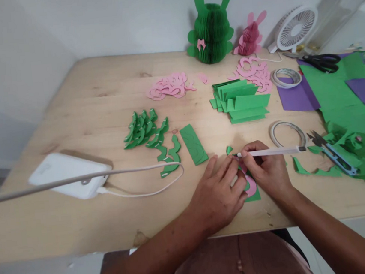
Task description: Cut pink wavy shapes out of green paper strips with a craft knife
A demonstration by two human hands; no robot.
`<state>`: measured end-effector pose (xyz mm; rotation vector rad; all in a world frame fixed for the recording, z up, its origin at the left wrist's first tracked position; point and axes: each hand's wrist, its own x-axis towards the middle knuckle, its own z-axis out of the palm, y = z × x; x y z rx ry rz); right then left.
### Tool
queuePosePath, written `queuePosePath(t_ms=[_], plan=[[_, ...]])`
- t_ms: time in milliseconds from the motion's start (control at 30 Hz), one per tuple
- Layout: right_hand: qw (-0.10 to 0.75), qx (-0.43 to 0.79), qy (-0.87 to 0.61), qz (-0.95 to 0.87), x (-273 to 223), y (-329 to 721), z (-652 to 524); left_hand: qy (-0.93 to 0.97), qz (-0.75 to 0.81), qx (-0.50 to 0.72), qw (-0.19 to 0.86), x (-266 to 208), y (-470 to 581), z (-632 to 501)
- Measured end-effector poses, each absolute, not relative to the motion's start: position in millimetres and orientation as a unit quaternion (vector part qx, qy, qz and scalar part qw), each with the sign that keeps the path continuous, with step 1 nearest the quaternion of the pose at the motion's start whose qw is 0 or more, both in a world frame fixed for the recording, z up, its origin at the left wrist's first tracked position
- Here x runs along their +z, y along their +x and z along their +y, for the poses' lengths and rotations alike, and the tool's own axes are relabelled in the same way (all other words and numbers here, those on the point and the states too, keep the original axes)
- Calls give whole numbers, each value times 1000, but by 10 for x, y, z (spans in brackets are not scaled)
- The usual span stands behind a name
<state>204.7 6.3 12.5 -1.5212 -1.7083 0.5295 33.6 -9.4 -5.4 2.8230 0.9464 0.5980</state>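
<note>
The right hand (269,171) is holding a white pen (271,151), with thumb and fingers closed around it, and its tip is pointing left, close to the other hand's fingertips. The left hand (218,194) is lying palm down, its fingers a little apart, and they are resting over a curved pink cutout (251,187). This cutout is lying on a piece of green paper (254,197), near the front edge of the wooden table (85,99), between the two hands.

Just beyond the pen tip, a small green scrap (229,150) is lying. A green strip with drawn curves (193,144) is lying near the left hand, and wavy green pieces (141,128) are gathering farther left. To the right of the pen, a tape roll (286,122) and blue snips (338,158) are lying, the snips among green offcuts (361,150).

Farther away, folded green strips (243,101) are lying in a stack, and pink cut shapes (167,86) are forming a loose pile. At the wall, a green paper rabbit (213,35), a smaller pink one (248,38) and a white fan (298,29) are standing. On the far left, a white power bank (70,173) is lying with a cable plugged in.
</note>
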Motion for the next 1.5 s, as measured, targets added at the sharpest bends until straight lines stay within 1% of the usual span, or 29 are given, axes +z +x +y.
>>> queuePosePath(t_ms=[1100,1500], plan=[[384,189,-619,-659,142,2040,57,929,311,195,42,-48,332,-94],[373,157,-628,-664,178,2032,52,930,308,197,39,-36,329,-92]])
